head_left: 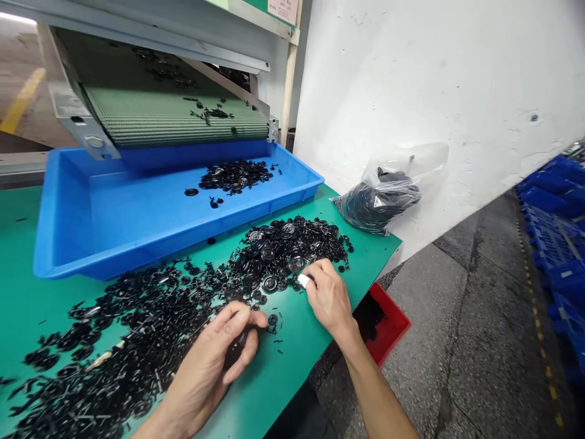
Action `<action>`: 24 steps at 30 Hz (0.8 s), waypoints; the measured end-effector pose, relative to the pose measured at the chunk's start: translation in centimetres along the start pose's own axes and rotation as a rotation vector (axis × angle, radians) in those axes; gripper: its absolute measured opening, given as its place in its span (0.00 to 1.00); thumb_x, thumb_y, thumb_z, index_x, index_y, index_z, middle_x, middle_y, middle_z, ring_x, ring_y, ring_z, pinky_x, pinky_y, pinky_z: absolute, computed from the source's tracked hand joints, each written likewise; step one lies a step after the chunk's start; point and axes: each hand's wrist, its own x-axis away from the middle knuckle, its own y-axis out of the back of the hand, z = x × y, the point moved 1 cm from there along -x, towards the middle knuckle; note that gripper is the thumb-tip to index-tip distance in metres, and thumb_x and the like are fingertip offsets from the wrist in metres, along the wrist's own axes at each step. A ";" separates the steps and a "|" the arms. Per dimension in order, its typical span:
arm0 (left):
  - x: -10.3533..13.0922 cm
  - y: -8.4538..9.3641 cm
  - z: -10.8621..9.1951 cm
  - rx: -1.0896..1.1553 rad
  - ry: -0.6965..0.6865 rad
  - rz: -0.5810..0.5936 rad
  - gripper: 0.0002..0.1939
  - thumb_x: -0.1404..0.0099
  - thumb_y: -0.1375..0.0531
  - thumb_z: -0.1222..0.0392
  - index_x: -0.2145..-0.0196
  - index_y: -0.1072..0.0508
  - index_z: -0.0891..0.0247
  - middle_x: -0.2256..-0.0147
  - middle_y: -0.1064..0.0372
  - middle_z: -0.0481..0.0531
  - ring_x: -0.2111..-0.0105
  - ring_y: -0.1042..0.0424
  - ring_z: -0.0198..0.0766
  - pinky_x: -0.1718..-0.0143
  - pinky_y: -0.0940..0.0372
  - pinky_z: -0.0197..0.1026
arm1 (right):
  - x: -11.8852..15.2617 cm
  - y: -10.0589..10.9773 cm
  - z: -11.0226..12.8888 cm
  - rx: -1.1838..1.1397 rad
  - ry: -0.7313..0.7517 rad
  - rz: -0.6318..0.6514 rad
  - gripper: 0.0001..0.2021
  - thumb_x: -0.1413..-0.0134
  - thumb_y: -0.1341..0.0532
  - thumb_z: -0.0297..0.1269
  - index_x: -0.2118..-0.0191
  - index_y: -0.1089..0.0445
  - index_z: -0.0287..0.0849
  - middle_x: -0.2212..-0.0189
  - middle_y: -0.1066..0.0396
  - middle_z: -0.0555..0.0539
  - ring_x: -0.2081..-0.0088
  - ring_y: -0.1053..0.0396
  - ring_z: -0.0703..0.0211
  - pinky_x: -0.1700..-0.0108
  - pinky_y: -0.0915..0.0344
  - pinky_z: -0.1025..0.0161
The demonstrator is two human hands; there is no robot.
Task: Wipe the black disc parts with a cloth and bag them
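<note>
My left hand (219,356) is curled, palm partly up, above the front of the green tabletop (278,390). Dark round plastic parts (236,349) show inside its bent fingers; how many is hidden. My right hand (326,299), with a white wrap (303,280) on one fingertip, bends its fingers down at the near edge of a heap of black plastic discs and small parts (283,250). Whatever its fingertips pinch is hidden. Between the hands lie a small black wheel-like part (273,319) and several short black sticks. Many thin black scraps (150,329) spread out to the left.
Behind the heap stands a blue tray (150,228) holding more black parts, under a green conveyor belt (183,116). A clear bag (381,198) of black parts leans against the white panel (411,79). Below the table's right edge is a red bin (388,329).
</note>
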 end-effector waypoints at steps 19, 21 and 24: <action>0.3 -0.7 1.3 -0.385 -0.217 -0.079 0.14 0.34 0.45 0.45 0.65 0.37 0.59 0.81 0.41 0.39 0.81 0.46 0.30 0.81 0.51 0.32 | 2.9 -1.2 5.5 -0.945 -0.195 0.311 0.06 0.50 0.42 0.25 0.67 0.31 0.40 0.69 0.32 0.51 0.74 0.31 0.67 0.74 0.31 0.70; 0.3 -0.5 1.3 -0.393 -0.244 -0.076 0.14 0.33 0.45 0.45 0.59 0.37 0.58 0.80 0.41 0.39 0.80 0.44 0.32 0.80 0.49 0.33 | 3.1 -1.1 5.0 -0.897 -0.199 0.362 0.09 0.53 0.43 0.22 0.67 0.30 0.40 0.72 0.32 0.52 0.75 0.30 0.66 0.74 0.32 0.70; 0.3 -0.3 1.4 -0.450 -0.232 -0.039 0.17 0.33 0.46 0.45 0.54 0.36 0.60 0.81 0.42 0.39 0.80 0.45 0.33 0.79 0.50 0.34 | 3.4 -0.8 4.4 -0.779 -0.154 0.379 0.12 0.54 0.45 0.19 0.66 0.30 0.40 0.75 0.31 0.54 0.76 0.31 0.67 0.74 0.35 0.71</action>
